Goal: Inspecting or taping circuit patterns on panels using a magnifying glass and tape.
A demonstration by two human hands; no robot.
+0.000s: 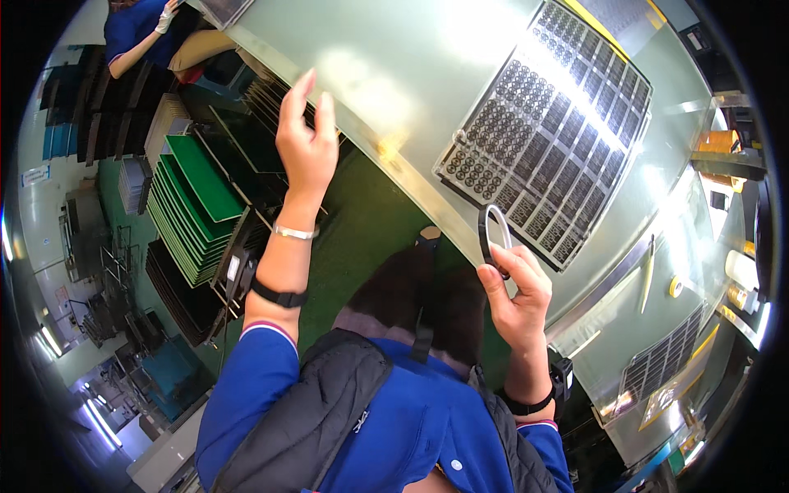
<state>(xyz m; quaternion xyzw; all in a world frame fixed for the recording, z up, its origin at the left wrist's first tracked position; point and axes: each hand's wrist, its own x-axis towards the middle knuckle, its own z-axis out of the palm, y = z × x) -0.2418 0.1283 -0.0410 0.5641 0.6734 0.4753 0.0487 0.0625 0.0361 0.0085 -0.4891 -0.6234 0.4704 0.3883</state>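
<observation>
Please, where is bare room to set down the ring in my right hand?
The ring could go on the bare pale tabletop, between the dark patterned panel and the edge nearest your left hand. Crowded: the panel itself, and left of that hand, where green boards are racked closely.

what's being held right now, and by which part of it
The right hand holds a black-and-white ring by its lower rim, between thumb and fingers. The left hand holds nothing.

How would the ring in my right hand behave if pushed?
The ring looks fairly stiff, holding an open loop though the right hand pinches only its near side. Its thin band suggests lightness. On edge, being rounded, it would probably roll.
</observation>
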